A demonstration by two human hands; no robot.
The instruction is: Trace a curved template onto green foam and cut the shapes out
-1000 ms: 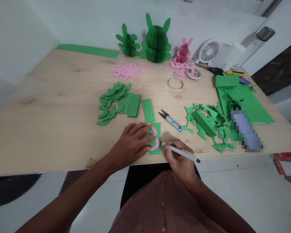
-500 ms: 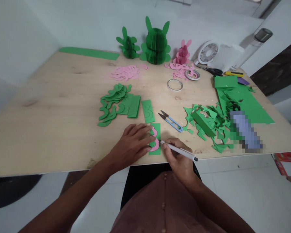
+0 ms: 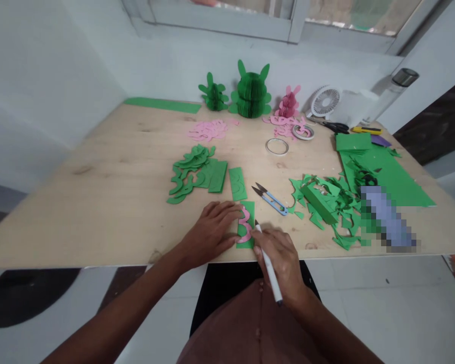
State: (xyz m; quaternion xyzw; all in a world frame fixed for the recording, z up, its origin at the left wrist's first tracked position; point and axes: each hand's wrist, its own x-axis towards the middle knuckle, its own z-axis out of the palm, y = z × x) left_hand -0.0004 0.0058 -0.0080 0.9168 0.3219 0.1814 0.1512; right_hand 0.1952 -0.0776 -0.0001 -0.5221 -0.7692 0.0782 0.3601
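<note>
A pink curved paper cutout [image 3: 245,232] lies on a small green paper rectangle [image 3: 251,208] near the table's front edge. My left hand [image 3: 214,230] rests flat with its fingers stretched out, the fingertips pressing the cutout's left side. In my right hand [image 3: 282,253] is a white pen [image 3: 270,270], its dark tip pointing away from me beside the rectangle's right edge. Just beyond lies another green rectangle [image 3: 238,184] with curved outlines drawn on it. Blue-handled thread snips [image 3: 275,202] lie to the right of it, blades pointing up and left.
Green curved cutouts [image 3: 182,187] and pink cutouts [image 3: 208,130] lie left of centre. Green scraps [image 3: 326,194] cover the right side, by a blurred-out object [image 3: 389,217]. Honeycomb paper figures [image 3: 251,96], a tape roll [image 3: 276,146], black scissors [image 3: 335,126] and a small fan [image 3: 325,101] are farther back.
The pen in my right hand has swung from slanting rightward to pointing more away from me. My left fingers have drawn back slightly, showing more of the pink cutout. The view has tilted up.
</note>
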